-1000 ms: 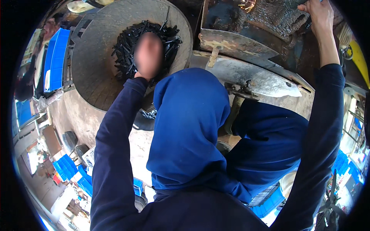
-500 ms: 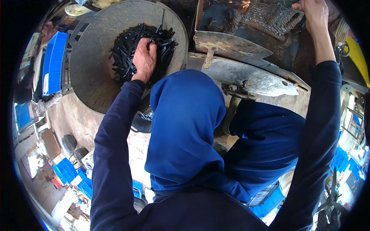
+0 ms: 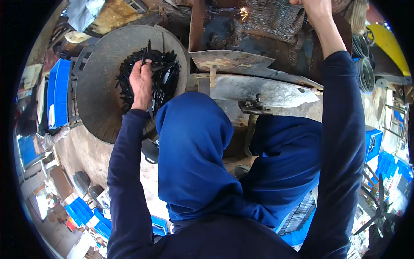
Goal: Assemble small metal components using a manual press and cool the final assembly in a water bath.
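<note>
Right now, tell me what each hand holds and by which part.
The left hand rests on the pile of black metal pieces; whether its fingers grip one cannot be told. The right hand is cut off at the picture's top edge.

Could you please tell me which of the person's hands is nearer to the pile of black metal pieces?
Left. The left hand rests on the pile of black metal pieces; the right hand is far off, raised at the machine.

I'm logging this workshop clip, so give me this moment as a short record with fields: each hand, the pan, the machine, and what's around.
left hand: resting on a heap of black metal pieces, fingers curled into it
right hand: raised to the top of the rusty machine, grip cut off by the picture edge
pan: round, grey, holds the heap
metal guard: pale, below the machine
surroundings: blue crates at left
</note>
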Action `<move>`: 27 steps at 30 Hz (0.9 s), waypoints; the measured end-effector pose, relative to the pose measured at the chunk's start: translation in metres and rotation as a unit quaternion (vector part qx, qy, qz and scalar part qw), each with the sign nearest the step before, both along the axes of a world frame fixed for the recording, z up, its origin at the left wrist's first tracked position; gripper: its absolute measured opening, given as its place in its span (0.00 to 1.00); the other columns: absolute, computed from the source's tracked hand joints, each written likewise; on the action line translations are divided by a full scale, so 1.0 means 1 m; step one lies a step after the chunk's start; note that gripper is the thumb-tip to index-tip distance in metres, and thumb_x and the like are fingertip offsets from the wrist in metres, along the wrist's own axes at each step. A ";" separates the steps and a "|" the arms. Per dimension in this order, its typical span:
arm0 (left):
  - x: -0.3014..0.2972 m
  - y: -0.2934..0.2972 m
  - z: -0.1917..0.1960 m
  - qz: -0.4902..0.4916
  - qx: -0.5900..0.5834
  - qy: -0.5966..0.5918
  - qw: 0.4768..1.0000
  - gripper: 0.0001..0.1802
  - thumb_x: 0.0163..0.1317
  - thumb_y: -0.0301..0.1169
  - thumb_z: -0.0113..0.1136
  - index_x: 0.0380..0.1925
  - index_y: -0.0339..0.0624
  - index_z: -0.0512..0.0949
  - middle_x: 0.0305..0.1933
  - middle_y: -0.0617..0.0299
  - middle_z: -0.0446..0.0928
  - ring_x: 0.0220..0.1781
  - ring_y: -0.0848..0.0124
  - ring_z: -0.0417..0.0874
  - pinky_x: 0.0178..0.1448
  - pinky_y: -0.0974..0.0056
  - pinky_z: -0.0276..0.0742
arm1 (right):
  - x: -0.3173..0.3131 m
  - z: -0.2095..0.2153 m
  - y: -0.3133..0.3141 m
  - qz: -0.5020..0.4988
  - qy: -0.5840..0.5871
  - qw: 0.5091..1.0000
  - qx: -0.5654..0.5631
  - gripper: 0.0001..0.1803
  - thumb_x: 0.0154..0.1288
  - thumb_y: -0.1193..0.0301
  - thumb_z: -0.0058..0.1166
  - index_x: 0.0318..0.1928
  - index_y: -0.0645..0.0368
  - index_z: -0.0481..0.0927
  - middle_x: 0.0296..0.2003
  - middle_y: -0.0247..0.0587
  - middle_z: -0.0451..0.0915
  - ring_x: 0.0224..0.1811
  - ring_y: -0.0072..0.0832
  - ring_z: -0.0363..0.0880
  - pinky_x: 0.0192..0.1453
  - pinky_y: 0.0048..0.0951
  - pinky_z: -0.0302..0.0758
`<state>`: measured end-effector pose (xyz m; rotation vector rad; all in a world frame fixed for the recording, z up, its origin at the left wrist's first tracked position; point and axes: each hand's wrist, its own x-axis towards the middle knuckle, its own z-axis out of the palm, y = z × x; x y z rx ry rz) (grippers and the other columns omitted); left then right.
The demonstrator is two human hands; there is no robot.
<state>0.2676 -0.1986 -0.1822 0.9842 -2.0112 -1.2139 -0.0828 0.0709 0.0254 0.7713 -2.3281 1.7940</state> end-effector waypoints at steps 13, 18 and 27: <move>-0.071 0.067 0.172 -0.073 0.170 0.205 0.961 0.12 0.70 0.30 0.55 0.46 0.35 0.82 0.23 0.76 0.67 0.23 0.86 0.62 0.26 0.77 0.53 | 0.010 0.008 0.007 -0.011 -0.013 1.000 0.019 0.20 0.71 0.59 0.54 0.51 0.64 0.73 0.32 0.44 0.82 0.23 0.29 0.80 0.18 0.27 0.76; -0.130 0.108 0.218 -0.184 0.095 0.235 0.950 0.13 0.68 0.34 0.56 0.42 0.34 0.81 0.28 0.64 0.79 0.24 0.78 0.72 0.28 0.73 0.64 | 0.005 0.005 0.003 -0.004 -0.020 1.000 0.006 0.19 0.72 0.59 0.54 0.50 0.63 0.74 0.31 0.44 0.82 0.25 0.28 0.80 0.18 0.27 0.76; -0.248 0.175 0.248 -0.235 0.015 0.293 0.927 0.18 0.63 0.37 0.53 0.35 0.28 0.78 0.28 0.45 0.80 0.29 0.58 0.80 0.38 0.54 0.73 | -0.019 -0.013 -0.001 0.082 -0.030 0.993 -0.078 0.14 0.73 0.61 0.52 0.50 0.57 0.75 0.37 0.43 0.80 0.36 0.28 0.80 0.32 0.29 0.78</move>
